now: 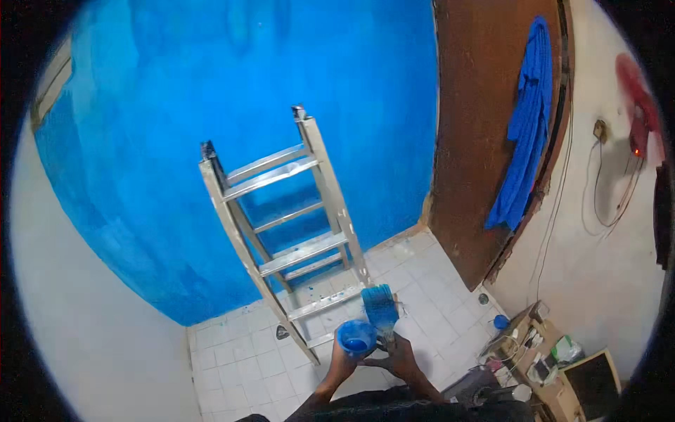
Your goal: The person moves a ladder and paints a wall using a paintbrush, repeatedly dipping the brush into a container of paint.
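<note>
My left hand [339,364] is wrapped round a small cup [357,336] with blue paint inside and smeared on its rim. Close on its right, my right hand [399,359] grips a wide paintbrush [380,308], its blue-soaked bristles pointing up and away from me. The right fingers are near the cup; whether they touch it I cannot tell. Beyond both hands stands a metal stepladder [304,254], spotted with paint. Behind it rises a wall [373,105] coated in bright blue, with uneven lighter patches toward its left edge.
White floor tiles [422,271] carry blue drips near the ladder. A brown door [467,126] with a hanging blue cloth [527,119] is at the right. Cables [598,190] run down the pale right wall. Low at the right, a cluttered wooden shelf [517,330] stands beside a dark-screened monitor [590,383].
</note>
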Demonstrator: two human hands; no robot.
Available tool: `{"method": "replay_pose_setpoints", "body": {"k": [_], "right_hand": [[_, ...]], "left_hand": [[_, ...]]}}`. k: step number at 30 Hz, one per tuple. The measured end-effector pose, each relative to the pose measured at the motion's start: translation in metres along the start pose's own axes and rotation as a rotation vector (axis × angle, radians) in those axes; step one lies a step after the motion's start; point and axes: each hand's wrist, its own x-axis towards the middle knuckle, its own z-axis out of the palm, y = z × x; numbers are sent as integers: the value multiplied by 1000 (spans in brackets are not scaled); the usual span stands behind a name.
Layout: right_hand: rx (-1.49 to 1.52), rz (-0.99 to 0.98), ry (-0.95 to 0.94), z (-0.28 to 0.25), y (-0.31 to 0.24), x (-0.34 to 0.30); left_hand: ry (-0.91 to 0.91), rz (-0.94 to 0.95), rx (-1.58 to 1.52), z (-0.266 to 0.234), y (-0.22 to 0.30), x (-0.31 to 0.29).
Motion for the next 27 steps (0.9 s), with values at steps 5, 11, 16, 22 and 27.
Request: {"method": "replay_pose_setpoints", "body": {"k": [5,11,16,22,27], "right_hand": [[-328,-20,122,-76,-11,14],[118,74,515,-140,-18,26],[90,181,528,-187,-5,41],[293,-54,712,-241,27,84],[-305,8,776,-309,17,135]], "left_hand": [[-65,14,97,83,7,44],[-368,175,168,145,-2,86],[-450,86,98,187,-21,116],[-598,205,145,194,11,198],[-1198,-10,-336,165,81,267]]}}
